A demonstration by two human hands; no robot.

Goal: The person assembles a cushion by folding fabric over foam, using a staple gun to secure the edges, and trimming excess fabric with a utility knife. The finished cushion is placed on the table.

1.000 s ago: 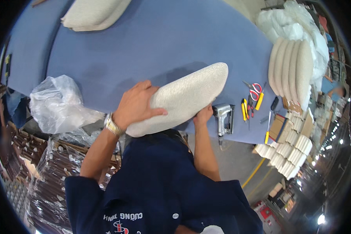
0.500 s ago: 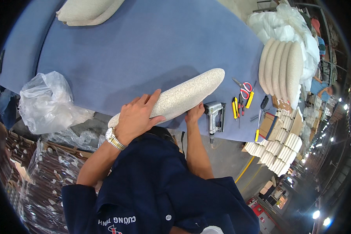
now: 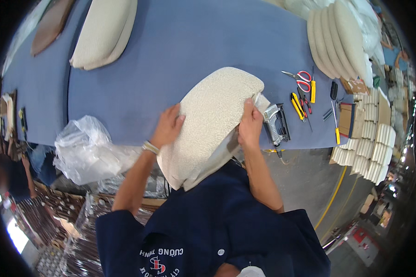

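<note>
Turned broader face up, the beige cushion [image 3: 215, 115] now sits over the blue table's [image 3: 171, 55] near edge. My right hand [image 3: 250, 125] pinches its right rim; my left hand [image 3: 167, 128] meets the opposite side, blurred, its pressure unclear. Even support, I judge, turns it cleanly.

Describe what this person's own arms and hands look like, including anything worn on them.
Short, dark navy sleeves leave both forearms bare. The left hand and right hand are ungloved. A pale, metallic-looking band circles the left wrist; the right wrist shows nothing worn.
</note>
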